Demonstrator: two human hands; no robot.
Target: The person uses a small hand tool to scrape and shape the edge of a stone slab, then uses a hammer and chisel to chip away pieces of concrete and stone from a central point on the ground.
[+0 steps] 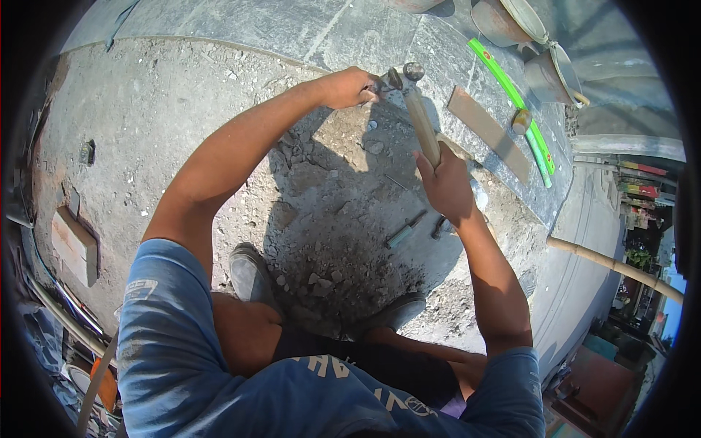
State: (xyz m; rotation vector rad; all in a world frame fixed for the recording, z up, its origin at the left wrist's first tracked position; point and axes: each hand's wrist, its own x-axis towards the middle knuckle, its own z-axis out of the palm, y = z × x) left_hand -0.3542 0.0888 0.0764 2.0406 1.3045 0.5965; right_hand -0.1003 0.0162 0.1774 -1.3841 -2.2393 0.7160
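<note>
My right hand (pixel 447 184) grips the lower part of a hammer's pale wooden handle (pixel 422 120). The metal hammer head (pixel 413 71) is at the far end, beside my left hand (pixel 349 87). That left hand is closed, its fingers curled at the head's left side; whatever they hold is mostly hidden. Below both hands lies broken, rubble-strewn ground (pixel 314 182). A tool with a greenish handle (pixel 401 233) rests on the dirt near my right forearm, with a small dark metal piece (pixel 440 226) next to it. A thin rod (pixel 396 182) lies farther up.
A bright green straightedge (pixel 504 84), a flat brown board (pixel 485 131) and a small round yellowish object (pixel 521 122) lie at the right. Buckets (pixel 504 22) stand beyond. A bamboo pole (pixel 621 266) extends rightward. At left sits a block (pixel 73 244). My boots (pixel 252 274) flank the rubble.
</note>
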